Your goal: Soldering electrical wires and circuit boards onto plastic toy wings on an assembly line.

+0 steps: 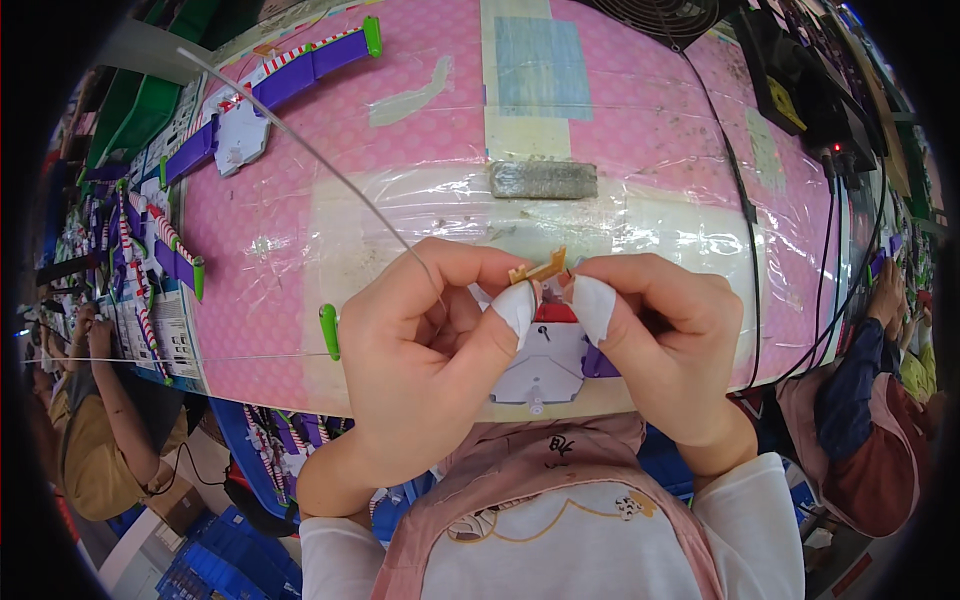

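My left hand (420,340) is closed, pinching a small tan circuit board (540,268) between thumb and forefinger. A thin grey wire (310,150) runs from the upper left into its curled fingers. My right hand (665,335) is closed in a pinch at the board's right end; what its fingertips hold is too small to make out. White tape wraps both thumbs. Below the fingertips lies a white toy wing pack (537,380) with a red part, partly hidden by my hands. Its purple wing (600,362) shows at right, and a green wing tip (329,332) sticks out at left.
On the pink table covering (400,60), a grey metal block (543,180) sits beyond my hands. Another winged toy (243,135) lies at the far left, near several more wing parts (150,260). A black cable (735,170) crosses the right side. Other people work at both sides.
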Available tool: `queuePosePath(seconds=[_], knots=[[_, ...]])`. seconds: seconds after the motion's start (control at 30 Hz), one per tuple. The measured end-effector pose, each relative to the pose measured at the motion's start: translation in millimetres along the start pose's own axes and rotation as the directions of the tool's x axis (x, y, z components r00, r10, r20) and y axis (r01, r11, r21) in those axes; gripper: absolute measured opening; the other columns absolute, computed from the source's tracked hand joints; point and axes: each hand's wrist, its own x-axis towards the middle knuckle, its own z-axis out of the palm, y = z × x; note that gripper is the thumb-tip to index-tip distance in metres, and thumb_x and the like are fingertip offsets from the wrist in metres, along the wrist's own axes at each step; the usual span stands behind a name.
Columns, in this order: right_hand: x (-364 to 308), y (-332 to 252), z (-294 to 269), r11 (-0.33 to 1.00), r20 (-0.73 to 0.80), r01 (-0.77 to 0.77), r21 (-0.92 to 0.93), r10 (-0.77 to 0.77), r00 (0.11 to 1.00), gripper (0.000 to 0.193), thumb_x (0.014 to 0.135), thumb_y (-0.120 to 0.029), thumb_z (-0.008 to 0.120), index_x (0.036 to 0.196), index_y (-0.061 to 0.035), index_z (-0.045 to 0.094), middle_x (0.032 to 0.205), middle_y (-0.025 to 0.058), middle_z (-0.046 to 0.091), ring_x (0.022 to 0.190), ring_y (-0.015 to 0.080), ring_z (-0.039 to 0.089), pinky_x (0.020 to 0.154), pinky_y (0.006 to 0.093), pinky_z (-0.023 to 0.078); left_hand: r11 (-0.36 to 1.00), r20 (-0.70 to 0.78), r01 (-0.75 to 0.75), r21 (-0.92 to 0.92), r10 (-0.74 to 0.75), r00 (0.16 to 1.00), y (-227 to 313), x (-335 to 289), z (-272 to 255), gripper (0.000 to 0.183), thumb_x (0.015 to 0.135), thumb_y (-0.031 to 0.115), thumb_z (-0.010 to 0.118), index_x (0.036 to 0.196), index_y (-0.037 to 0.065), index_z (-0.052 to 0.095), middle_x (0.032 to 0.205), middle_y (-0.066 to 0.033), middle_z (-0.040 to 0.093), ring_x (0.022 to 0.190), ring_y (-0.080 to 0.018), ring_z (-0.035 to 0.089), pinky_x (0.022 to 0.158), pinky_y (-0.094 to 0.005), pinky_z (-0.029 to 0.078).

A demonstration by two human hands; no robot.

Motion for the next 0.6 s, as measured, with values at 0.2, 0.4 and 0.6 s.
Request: queuePosePath(seconds=[0.2,0.4,0.6], knots=[[0.7,-2.5,1.9,0.993,-0.030,0.015,-0.118,-0.018,0.999,0.014,0.073,0.001,0.060,0.087,0.0000,0.063,0.060,0.0074,0.059,0.049,0.0103,0.058,0.046,0.0215,0.044,0.999,-0.003,0.007,0.044,-0.007,1.000,3.5,-1.1,0.2,0.015,0.078,-0.004,0.059,0.093,-0.004,0.056,0.087,-0.0053,0.057,0.075,-0.0074,0.054,0.066,-0.0199,0.042],[-0.7,-1.1,4.8,0.988,-0.046,0.046,-0.149,-0.054,0.997,0.014,0.072,0.002,0.061,0.085,-0.0005,0.062,0.059,0.0074,0.058,0.048,0.0122,0.057,0.046,0.0230,0.044,0.989,-0.037,-0.137,0.061,0.139,0.990,-3.0,1.6,2.0,0.011,0.075,-0.004,0.062,0.086,-0.002,0.059,0.069,0.0012,0.056,0.052,0.0009,0.041,0.045,-0.0155,0.030],[-0.1,-0.4,7.0,0.949,-0.033,0.213,-0.233,-0.227,0.973,0.017,0.068,0.005,0.061,0.084,0.0004,0.062,0.061,0.0090,0.058,0.050,0.0186,0.057,0.045,0.0269,0.044,0.996,-0.026,-0.082,0.041,0.083,0.996,1.0,0.9,-0.6,0.011,0.075,-0.003,0.063,0.086,-0.003,0.059,0.069,0.0009,0.057,0.051,0.0013,0.041,0.044,-0.0149,0.030]])
